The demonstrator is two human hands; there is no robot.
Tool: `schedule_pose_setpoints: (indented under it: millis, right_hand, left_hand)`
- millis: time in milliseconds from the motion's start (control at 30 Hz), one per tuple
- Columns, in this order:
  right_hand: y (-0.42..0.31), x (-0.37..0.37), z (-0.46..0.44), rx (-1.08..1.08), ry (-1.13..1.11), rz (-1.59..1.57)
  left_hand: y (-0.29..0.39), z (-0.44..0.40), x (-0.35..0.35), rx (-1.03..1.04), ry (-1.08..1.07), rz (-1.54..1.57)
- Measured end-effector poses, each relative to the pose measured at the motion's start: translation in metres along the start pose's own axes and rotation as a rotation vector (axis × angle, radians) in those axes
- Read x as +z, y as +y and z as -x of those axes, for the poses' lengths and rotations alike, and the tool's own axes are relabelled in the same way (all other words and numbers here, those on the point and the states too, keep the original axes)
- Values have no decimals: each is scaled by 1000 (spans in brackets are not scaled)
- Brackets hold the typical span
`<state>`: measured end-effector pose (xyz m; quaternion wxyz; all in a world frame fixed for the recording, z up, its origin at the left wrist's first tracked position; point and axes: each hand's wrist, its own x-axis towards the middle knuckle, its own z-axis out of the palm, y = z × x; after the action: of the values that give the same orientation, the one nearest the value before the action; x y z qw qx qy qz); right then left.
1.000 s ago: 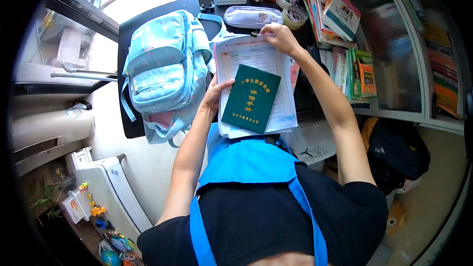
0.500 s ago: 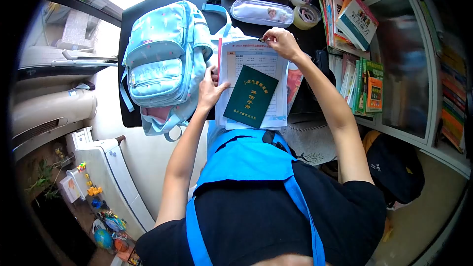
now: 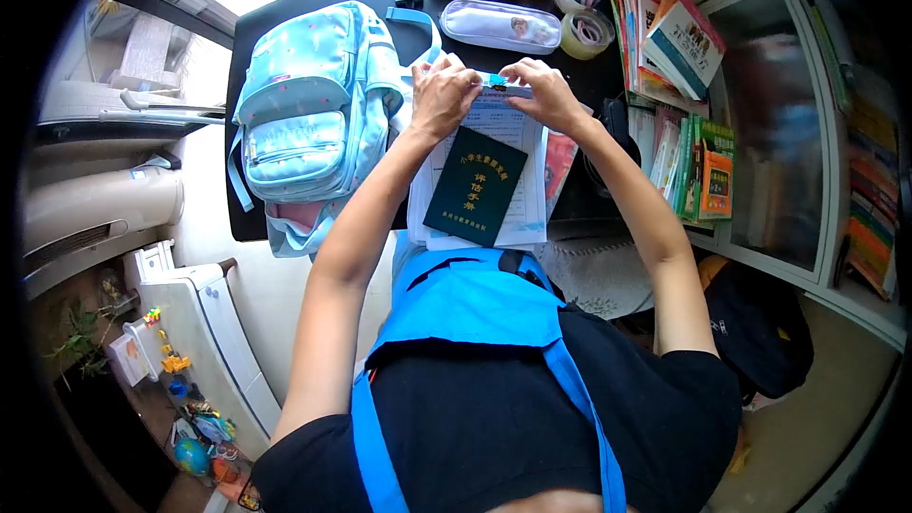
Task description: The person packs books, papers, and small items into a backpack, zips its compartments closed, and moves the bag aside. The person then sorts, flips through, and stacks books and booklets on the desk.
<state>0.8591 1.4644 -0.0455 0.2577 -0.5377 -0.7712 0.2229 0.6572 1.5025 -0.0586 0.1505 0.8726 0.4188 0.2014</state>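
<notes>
Two hands: the left hand (image 3: 445,95) and the right hand (image 3: 546,93) are close together, with a little gap between them.
Left fingers: bent, pinching the top edge of a thick stack of white printed papers (image 3: 521,125).
Right fingers: bent too, pinching the same edge farther right.
Clip: a small dark clip (image 3: 498,87) sits at that edge, between the hands; I cannot tell if any fingertip touches it.
Booklet: a dark green flat booklet with gold writing (image 3: 475,186) lies tilted on top of the papers.
Papers: just in front of the bright blue cloth apron (image 3: 465,309), by the near side of the black table (image 3: 591,81).
Backpack: a light blue cloth backpack (image 3: 304,114) is on the left.
Past the hands: a pale purple long pencil case (image 3: 502,27), near a round roll of clear tape (image 3: 586,35).
Far right: colourful paper books (image 3: 708,161).
</notes>
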Motion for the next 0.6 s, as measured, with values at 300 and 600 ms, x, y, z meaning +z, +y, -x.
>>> schedule_pose_setpoints:
  millis: [300,600]
  right_hand:
    - [-13,-7,-8,-178,16,262]
    - [-15,-19,-29,-247,-234,263]
  left_hand:
    - [-1,2,0,53,42,45]
    - [-1,1,0,56,16,58]
